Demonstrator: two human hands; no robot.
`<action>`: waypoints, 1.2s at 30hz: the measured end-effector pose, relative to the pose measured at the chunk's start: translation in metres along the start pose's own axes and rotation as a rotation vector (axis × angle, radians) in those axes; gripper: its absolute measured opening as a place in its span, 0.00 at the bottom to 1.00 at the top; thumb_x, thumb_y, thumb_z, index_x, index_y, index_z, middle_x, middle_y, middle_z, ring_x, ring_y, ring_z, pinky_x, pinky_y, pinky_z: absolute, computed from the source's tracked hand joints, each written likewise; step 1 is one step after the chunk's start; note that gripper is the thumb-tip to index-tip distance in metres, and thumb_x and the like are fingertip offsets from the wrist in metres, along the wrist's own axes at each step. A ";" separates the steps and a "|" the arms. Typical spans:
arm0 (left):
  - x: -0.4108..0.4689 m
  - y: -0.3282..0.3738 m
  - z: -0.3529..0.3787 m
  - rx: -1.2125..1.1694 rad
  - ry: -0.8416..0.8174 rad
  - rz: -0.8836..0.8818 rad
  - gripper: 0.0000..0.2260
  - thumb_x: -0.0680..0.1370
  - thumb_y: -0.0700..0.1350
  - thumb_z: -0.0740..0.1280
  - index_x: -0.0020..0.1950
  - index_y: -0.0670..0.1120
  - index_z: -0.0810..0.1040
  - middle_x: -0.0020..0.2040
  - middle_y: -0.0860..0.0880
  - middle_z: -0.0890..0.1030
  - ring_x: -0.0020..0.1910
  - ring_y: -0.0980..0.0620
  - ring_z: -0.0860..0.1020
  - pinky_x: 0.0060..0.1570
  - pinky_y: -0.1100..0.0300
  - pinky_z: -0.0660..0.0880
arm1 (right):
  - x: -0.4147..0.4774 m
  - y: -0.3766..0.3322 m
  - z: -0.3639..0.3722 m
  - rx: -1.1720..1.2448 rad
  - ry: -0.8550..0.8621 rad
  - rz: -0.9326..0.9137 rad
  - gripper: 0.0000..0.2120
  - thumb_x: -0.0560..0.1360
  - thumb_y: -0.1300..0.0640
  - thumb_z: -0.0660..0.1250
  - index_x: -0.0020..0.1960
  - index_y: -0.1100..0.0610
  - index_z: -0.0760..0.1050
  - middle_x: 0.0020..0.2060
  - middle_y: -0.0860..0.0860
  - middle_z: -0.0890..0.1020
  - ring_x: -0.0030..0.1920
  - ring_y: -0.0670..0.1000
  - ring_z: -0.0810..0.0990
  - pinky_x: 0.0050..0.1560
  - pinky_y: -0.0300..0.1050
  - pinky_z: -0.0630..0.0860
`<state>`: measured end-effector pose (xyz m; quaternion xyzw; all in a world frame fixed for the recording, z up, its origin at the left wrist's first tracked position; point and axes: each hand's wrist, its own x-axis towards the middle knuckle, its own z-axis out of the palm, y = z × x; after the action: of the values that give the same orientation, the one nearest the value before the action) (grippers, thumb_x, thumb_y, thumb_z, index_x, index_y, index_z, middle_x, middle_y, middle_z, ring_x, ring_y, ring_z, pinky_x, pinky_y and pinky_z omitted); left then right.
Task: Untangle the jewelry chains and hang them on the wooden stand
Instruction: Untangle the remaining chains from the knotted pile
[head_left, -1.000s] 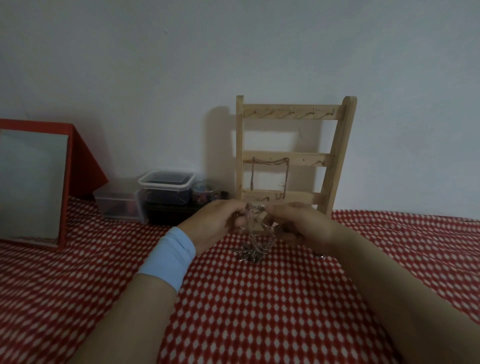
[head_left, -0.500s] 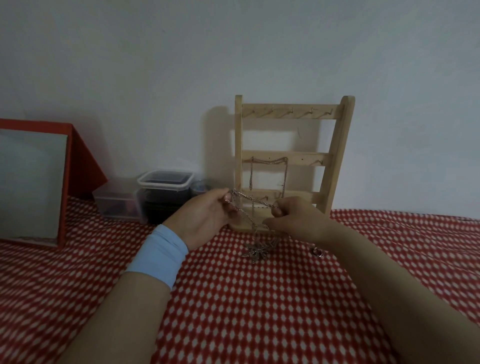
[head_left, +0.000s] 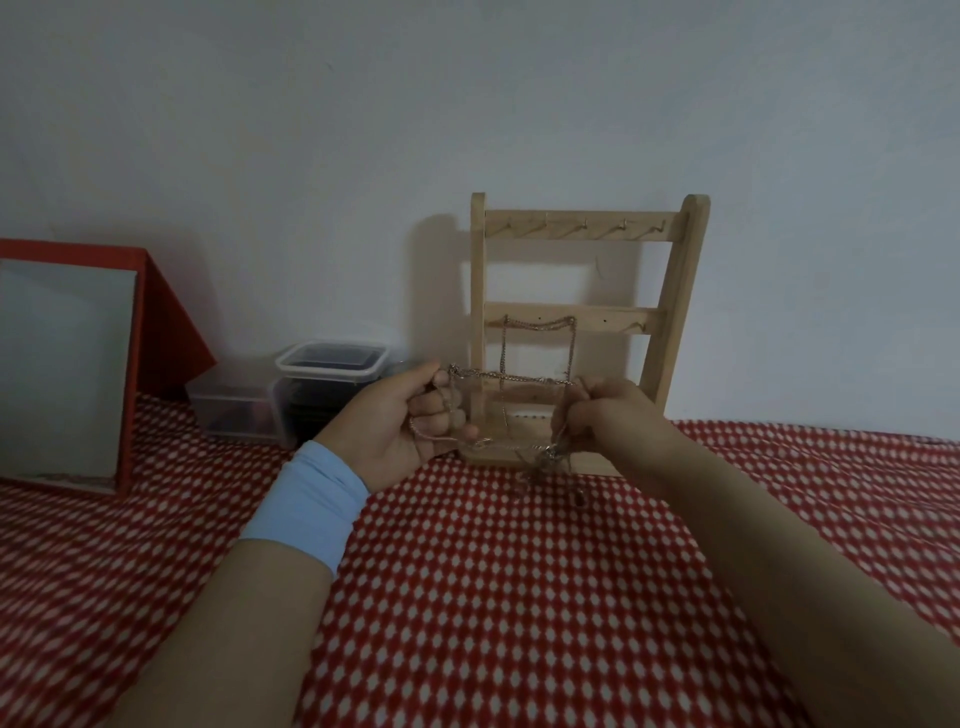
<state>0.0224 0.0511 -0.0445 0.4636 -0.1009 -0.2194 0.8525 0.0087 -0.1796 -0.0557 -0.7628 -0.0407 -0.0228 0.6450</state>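
Your left hand (head_left: 400, 421) and right hand (head_left: 608, 415) have spread apart, each pinching the chain (head_left: 511, 378) taut; tease the dangling tangle (head_left: 545, 460) loose gently.

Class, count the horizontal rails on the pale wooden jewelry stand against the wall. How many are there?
3: the top rail, the middle rail carrying a thin metal chain, and the lowest rail, partly hidden behind the right hand.

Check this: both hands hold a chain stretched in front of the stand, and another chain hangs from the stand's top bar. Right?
Wrong bar. The head view shows the hung chain on the stand's middle bar, not the top. The left hand and right hand do hold a chain stretched in front of it.
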 end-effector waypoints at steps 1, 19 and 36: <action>0.000 0.001 0.000 0.003 0.006 -0.018 0.16 0.84 0.48 0.55 0.37 0.47 0.70 0.26 0.54 0.59 0.22 0.57 0.60 0.26 0.62 0.74 | 0.000 0.000 0.001 0.065 -0.001 0.027 0.18 0.72 0.78 0.54 0.32 0.58 0.66 0.31 0.55 0.77 0.32 0.53 0.77 0.39 0.47 0.80; 0.011 -0.003 -0.027 1.661 0.324 -0.401 0.13 0.81 0.48 0.62 0.48 0.39 0.79 0.49 0.42 0.82 0.49 0.46 0.80 0.54 0.54 0.78 | -0.006 0.004 0.002 -0.799 -0.273 0.245 0.05 0.78 0.54 0.71 0.54 0.48 0.79 0.48 0.48 0.82 0.41 0.48 0.81 0.33 0.38 0.77; 0.009 -0.045 0.028 1.849 -0.130 -0.121 0.15 0.73 0.46 0.74 0.59 0.44 0.80 0.50 0.50 0.81 0.48 0.52 0.77 0.47 0.63 0.72 | -0.008 0.006 0.012 -1.128 -0.409 -0.061 0.17 0.70 0.41 0.77 0.55 0.43 0.80 0.46 0.37 0.80 0.47 0.39 0.78 0.52 0.40 0.78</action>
<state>0.0070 0.0051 -0.0671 0.9503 -0.2588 -0.1213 0.1239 0.0007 -0.1689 -0.0640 -0.9747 -0.1676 0.0880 0.1190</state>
